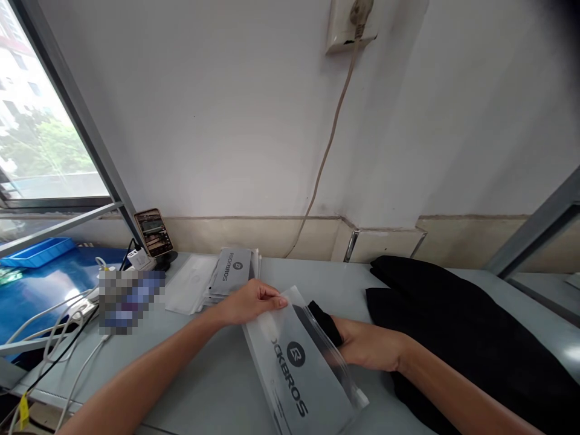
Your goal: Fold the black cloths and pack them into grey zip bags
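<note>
My left hand (251, 301) is closed on the top corner of a translucent plastic zip bag (312, 386) printed with the ROCKBROS name and a round logo. The bag lies slanted over the table, its slider at the lower right end of the zip edge. At that edge my right hand (369, 345) is closed around a piece of folded black cloth (325, 322). Some of its fingers are hidden behind the cloth and the bag's edge; how far the cloth reaches into the bag I cannot tell.
Behind my left hand lies a stack of similar printed bags (231, 272). Black fabric pieces (435, 326) spread over the right of the grey table (194, 368). A phone (154, 232), white charging cables (58, 332) and a blue tray (40, 251) are at the left.
</note>
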`<state>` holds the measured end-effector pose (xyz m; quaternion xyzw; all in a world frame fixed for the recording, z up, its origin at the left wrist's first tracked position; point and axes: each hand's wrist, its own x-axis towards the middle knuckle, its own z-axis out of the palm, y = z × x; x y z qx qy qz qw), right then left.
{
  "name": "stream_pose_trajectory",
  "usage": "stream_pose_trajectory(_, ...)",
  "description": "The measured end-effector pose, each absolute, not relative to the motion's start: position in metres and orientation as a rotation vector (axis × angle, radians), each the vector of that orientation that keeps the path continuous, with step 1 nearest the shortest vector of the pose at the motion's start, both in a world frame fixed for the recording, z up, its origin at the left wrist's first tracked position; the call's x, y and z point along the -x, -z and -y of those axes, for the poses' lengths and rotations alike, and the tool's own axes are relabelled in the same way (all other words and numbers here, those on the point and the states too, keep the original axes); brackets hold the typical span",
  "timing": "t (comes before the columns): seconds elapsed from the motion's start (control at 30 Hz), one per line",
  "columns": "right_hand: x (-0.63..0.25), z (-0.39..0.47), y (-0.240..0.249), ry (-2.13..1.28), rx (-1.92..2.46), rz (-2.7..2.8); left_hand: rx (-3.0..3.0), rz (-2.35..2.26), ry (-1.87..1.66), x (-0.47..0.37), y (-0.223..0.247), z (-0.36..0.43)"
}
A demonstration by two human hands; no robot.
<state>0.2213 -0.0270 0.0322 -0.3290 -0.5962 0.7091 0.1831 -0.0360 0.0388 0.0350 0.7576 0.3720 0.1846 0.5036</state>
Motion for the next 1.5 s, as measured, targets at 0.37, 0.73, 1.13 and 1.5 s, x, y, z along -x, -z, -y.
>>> stream_pose_trajectory(0.37,-0.209,0.024,-0.024,-1.96,1.101,1.187,-1.64,-0.896,-0.643,0.029,-0.031,-0.037)
stream_pose_trajectory(0.73,-0.207,0.029,-0.025,-2.014,1.115,1.016,-1.511,-0.887,-0.73,0.023,-0.034,-0.026)
stream_pose_trajectory(1.13,-0.215,0.028,-0.024,-2.03,1.169,1.076,-1.612,-0.785,-0.523,0.024,-0.033,-0.022)
stream_pose_trajectory(1.5,-0.213,0.024,-0.029,-1.939,1.335,1.325,-1.773,-0.919,-0.671,0.016,-0.028,-0.016)
